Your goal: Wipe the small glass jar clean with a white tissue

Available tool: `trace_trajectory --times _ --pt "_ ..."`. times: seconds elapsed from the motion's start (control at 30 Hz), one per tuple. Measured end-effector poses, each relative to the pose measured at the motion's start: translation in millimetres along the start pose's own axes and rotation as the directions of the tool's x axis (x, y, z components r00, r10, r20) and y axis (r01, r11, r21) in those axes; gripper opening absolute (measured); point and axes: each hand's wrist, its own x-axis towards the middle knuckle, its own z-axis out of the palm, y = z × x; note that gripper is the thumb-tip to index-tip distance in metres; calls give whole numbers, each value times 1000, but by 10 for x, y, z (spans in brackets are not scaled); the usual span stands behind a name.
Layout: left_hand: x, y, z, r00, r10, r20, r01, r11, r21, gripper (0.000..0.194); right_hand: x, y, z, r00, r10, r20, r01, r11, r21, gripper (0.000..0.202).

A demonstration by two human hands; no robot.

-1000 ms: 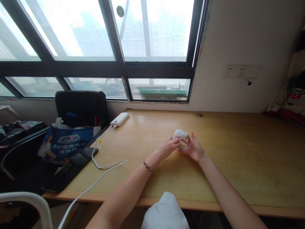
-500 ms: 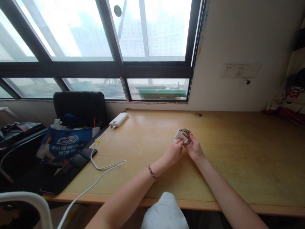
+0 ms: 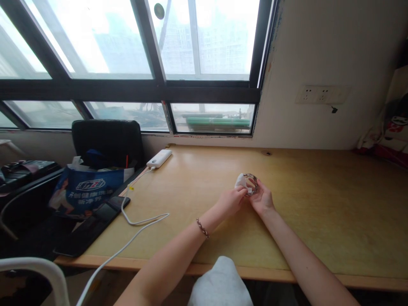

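Observation:
A ring-shaped, dark metallic bracelet (image 3: 256,182) stands roughly upright above the wooden table (image 3: 197,178). My right hand (image 3: 263,200) is closed around its right and lower side. On the bracelet's left side, my left hand (image 3: 233,200) pinches a white cloth or tissue (image 3: 240,181), part of which shows inside the ring. The fingertips of both hands almost meet at the bottom of the ring and are partly hidden. Around my left wrist is a braided bracelet (image 3: 202,228).
A white power bank (image 3: 159,158) lies at the table's back left, with a white cable (image 3: 140,223) trailing forward. A dark flat object (image 3: 92,227) lies along the left edge. Beyond it, a blue bag (image 3: 92,191) sits on a black chair (image 3: 106,138).
The bracelet has turned so that its round opening faces me more. A bit of the white cloth now shows inside the ring, and my left fingers have shifted slightly.

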Motion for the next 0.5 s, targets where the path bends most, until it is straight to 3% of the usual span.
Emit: trace_trajectory --times 0.1,0.17,0.33,0.5 --pt "-19 25 -58 998 -56 9 52 973 223 22 -2 17 -4 999 44 -12 -44 999 -4 19" --pt "-30 26 -66 996 -83 -13 83 956 282 28 -12 35 6 998 58 -2 -58 998 -19 19" --pt "-52 -14 -58 998 -46 -43 54 978 202 61 -49 81 51 995 81 66 -76 995 -67 20" --pt "-68 -36 -43 998 64 -19 -62 997 54 68 -58 108 60 996 76 46 -70 990 -120 20"
